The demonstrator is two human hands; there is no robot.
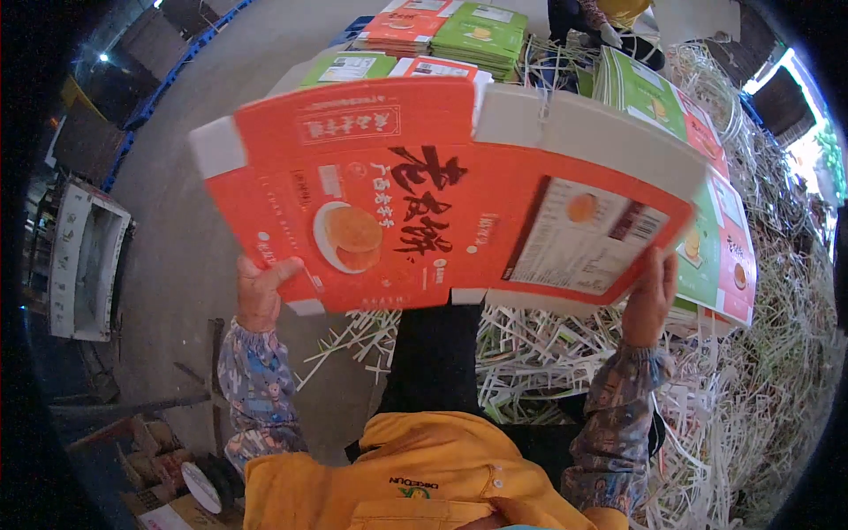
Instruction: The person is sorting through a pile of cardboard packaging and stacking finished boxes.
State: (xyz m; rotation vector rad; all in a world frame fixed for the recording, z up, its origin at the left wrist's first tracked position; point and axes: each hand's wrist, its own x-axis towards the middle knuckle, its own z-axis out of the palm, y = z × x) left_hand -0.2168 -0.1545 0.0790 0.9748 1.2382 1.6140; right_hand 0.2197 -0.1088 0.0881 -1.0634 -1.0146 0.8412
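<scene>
A large flat cardboard box blank (pixel 459 203), red with white flaps and a printed picture of round cakes, is held up in front of me. My left hand (pixel 261 287) grips its lower left edge, the thumb lying on the printed face. At the lower right edge my right hand (pixel 652 296) clasps the sheet, its fingers partly behind it. To the right, partly covered by the blank, is a stack of green and red printed sheets (pixel 735 247).
Beyond the blank lie stacks of green sheets (pixel 478 35) and red sheets (pixel 402 25). Paper strip offcuts (pixel 548 353) cover the floor below and heap up at the right (pixel 777 353). A co-worker's gloved hand (pixel 609 35) is at the top. A white metal trough (pixel 88 261) stands left.
</scene>
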